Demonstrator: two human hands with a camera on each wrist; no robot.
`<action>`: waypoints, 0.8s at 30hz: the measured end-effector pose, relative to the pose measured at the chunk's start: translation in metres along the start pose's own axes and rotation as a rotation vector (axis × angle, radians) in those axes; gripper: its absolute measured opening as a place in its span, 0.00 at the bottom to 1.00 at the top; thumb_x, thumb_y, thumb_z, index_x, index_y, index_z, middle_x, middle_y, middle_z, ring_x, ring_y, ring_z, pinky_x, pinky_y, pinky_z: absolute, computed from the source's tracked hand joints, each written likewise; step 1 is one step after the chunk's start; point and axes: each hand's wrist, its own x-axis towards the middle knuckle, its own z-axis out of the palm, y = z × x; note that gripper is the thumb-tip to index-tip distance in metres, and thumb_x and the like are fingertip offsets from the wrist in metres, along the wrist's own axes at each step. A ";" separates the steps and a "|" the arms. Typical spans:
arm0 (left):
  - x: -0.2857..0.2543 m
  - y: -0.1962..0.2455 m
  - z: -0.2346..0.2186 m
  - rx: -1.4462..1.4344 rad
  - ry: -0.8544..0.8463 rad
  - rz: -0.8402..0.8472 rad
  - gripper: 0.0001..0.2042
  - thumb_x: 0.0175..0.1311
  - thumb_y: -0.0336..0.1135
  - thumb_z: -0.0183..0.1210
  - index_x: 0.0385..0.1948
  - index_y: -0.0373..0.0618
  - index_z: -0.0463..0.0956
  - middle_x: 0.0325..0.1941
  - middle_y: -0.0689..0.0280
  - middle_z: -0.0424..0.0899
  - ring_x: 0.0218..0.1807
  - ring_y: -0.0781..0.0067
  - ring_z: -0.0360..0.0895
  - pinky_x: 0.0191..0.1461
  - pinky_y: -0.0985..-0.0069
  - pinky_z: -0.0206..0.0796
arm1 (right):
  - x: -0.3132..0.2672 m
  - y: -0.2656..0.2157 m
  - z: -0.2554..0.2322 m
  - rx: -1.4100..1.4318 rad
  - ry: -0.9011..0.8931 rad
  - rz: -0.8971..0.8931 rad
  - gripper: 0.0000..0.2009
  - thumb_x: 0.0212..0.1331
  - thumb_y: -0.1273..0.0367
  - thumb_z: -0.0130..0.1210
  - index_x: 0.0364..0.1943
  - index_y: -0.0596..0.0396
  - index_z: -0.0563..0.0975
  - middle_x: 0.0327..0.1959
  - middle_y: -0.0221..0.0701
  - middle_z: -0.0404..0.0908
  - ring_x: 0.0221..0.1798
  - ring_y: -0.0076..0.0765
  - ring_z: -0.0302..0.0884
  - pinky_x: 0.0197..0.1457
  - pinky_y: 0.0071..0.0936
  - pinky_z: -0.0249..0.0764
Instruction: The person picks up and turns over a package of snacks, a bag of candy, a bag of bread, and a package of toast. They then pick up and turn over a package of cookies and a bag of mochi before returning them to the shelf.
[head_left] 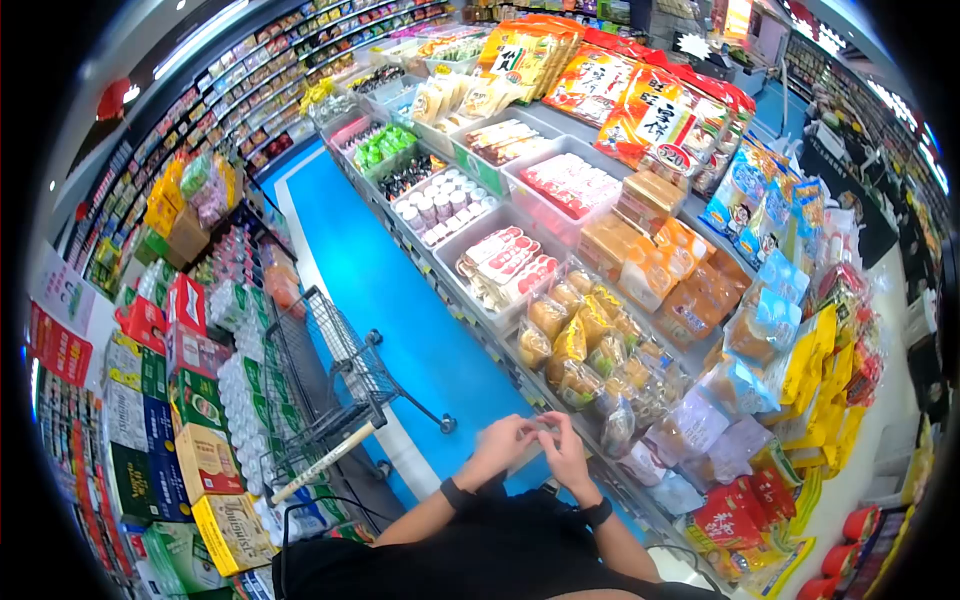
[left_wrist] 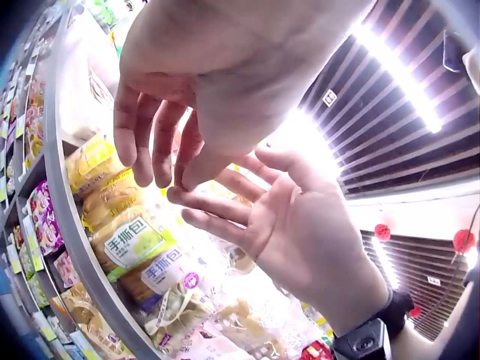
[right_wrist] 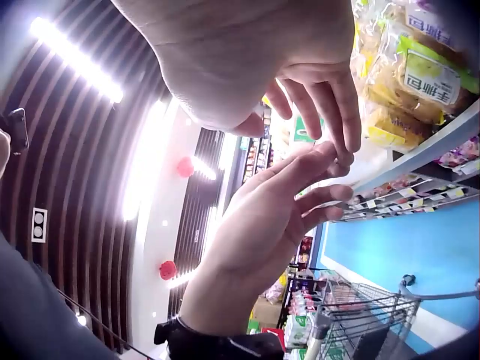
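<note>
In front of a black-clothed torso, the left hand [head_left: 497, 446] and right hand [head_left: 566, 457] meet at their fingertips. From the left wrist, the left hand [left_wrist: 217, 82] shows above with loosely bent fingers, its thumb close to the index fingertip of the right hand [left_wrist: 296, 217], whose palm faces up with fingers spread. The right wrist view has the right hand [right_wrist: 277, 67] above, its fingertips overlapping those of the left hand [right_wrist: 262, 217]. No object can be made out in either hand; anything tiny between the fingertips cannot be told.
Packaged bread [head_left: 570, 335] fills the display beside the hands, with snack bins [head_left: 505, 268] and orange snack bags [head_left: 645, 105] beyond. A shopping cart [head_left: 335, 345] stands at left on the blue floor [head_left: 370, 260], near stacked drink cartons [head_left: 232, 532].
</note>
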 end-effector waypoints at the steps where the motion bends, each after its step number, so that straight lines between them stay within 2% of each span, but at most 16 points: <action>1: 0.003 -0.011 -0.006 0.009 -0.027 0.025 0.08 0.56 0.35 0.62 0.35 0.43 0.81 0.33 0.60 0.81 0.33 0.60 0.79 0.36 0.69 0.71 | 0.006 -0.003 0.007 -0.027 -0.024 -0.011 0.16 0.62 0.73 0.51 0.53 0.60 0.67 0.50 0.39 0.77 0.45 0.33 0.81 0.49 0.28 0.75; 3: 0.009 -0.031 -0.025 -0.051 -0.001 0.043 0.08 0.55 0.34 0.62 0.34 0.41 0.82 0.31 0.59 0.82 0.31 0.63 0.80 0.35 0.70 0.71 | 0.023 -0.002 0.025 -0.091 -0.090 -0.040 0.17 0.62 0.71 0.52 0.53 0.60 0.67 0.50 0.40 0.77 0.44 0.36 0.81 0.48 0.30 0.75; 5: 0.016 -0.058 -0.041 -0.173 -0.071 -0.092 0.10 0.54 0.34 0.62 0.35 0.38 0.82 0.28 0.57 0.83 0.29 0.66 0.81 0.35 0.72 0.71 | 0.046 -0.005 0.045 -0.177 -0.150 -0.145 0.18 0.62 0.67 0.53 0.54 0.59 0.67 0.48 0.40 0.77 0.41 0.38 0.81 0.46 0.31 0.75; 7: 0.021 -0.072 -0.072 -0.220 -0.092 -0.241 0.14 0.54 0.39 0.64 0.34 0.37 0.82 0.31 0.54 0.84 0.36 0.57 0.83 0.41 0.67 0.73 | 0.070 -0.022 0.069 -0.185 -0.266 -0.110 0.19 0.63 0.65 0.52 0.54 0.59 0.67 0.49 0.40 0.76 0.41 0.38 0.81 0.46 0.32 0.74; 9: 0.024 -0.088 -0.101 -0.266 -0.059 -0.270 0.13 0.52 0.37 0.64 0.34 0.37 0.82 0.31 0.53 0.84 0.35 0.55 0.83 0.41 0.67 0.72 | 0.091 -0.047 0.095 -0.248 -0.336 -0.137 0.19 0.63 0.64 0.52 0.54 0.59 0.67 0.50 0.40 0.74 0.41 0.40 0.80 0.46 0.32 0.74; 13: 0.021 -0.133 -0.148 -0.200 0.113 -0.263 0.10 0.46 0.32 0.65 0.30 0.39 0.82 0.29 0.51 0.83 0.34 0.51 0.81 0.39 0.64 0.72 | 0.134 -0.073 0.156 -0.365 -0.539 -0.237 0.21 0.64 0.59 0.51 0.54 0.59 0.67 0.52 0.42 0.71 0.41 0.46 0.79 0.46 0.34 0.74; 15: 0.017 -0.140 -0.175 -0.118 0.255 -0.191 0.08 0.44 0.30 0.65 0.27 0.40 0.81 0.26 0.52 0.82 0.34 0.50 0.80 0.38 0.62 0.71 | 0.153 -0.079 0.187 -0.388 -0.620 -0.283 0.21 0.65 0.58 0.50 0.54 0.59 0.67 0.53 0.42 0.70 0.41 0.50 0.78 0.45 0.36 0.74; 17: 0.014 -0.150 -0.192 -0.105 0.340 -0.210 0.06 0.44 0.28 0.63 0.25 0.39 0.79 0.26 0.52 0.81 0.34 0.49 0.80 0.37 0.61 0.70 | 0.172 -0.083 0.218 -0.413 -0.627 -0.358 0.21 0.65 0.58 0.50 0.54 0.60 0.67 0.56 0.43 0.69 0.43 0.50 0.78 0.45 0.37 0.74; 19: 0.013 -0.160 -0.209 -0.103 0.491 -0.277 0.05 0.45 0.27 0.62 0.25 0.38 0.79 0.28 0.52 0.82 0.33 0.48 0.80 0.37 0.61 0.70 | 0.188 -0.088 0.241 -0.382 -0.674 -0.335 0.21 0.65 0.58 0.50 0.54 0.61 0.68 0.58 0.44 0.67 0.43 0.52 0.78 0.46 0.39 0.74; 21: 0.015 -0.175 -0.217 -0.107 0.534 -0.317 0.05 0.47 0.27 0.61 0.25 0.37 0.79 0.30 0.51 0.82 0.33 0.48 0.80 0.36 0.61 0.70 | 0.201 -0.098 0.260 -0.401 -0.761 -0.259 0.20 0.65 0.60 0.49 0.56 0.58 0.66 0.61 0.46 0.64 0.49 0.52 0.77 0.51 0.37 0.73; 23: 0.021 -0.186 -0.222 -0.161 0.641 -0.335 0.05 0.48 0.26 0.60 0.26 0.36 0.78 0.28 0.50 0.81 0.32 0.48 0.80 0.35 0.63 0.71 | 0.214 -0.100 0.274 -0.386 -0.779 -0.245 0.21 0.65 0.60 0.48 0.56 0.59 0.66 0.61 0.47 0.63 0.48 0.54 0.77 0.52 0.38 0.73; 24: 0.026 -0.191 -0.225 -0.162 0.638 -0.344 0.05 0.48 0.26 0.60 0.26 0.36 0.78 0.28 0.50 0.81 0.32 0.48 0.80 0.35 0.63 0.71 | 0.221 -0.099 0.279 -0.369 -0.783 -0.305 0.21 0.65 0.59 0.48 0.56 0.59 0.66 0.61 0.47 0.63 0.48 0.55 0.76 0.52 0.39 0.73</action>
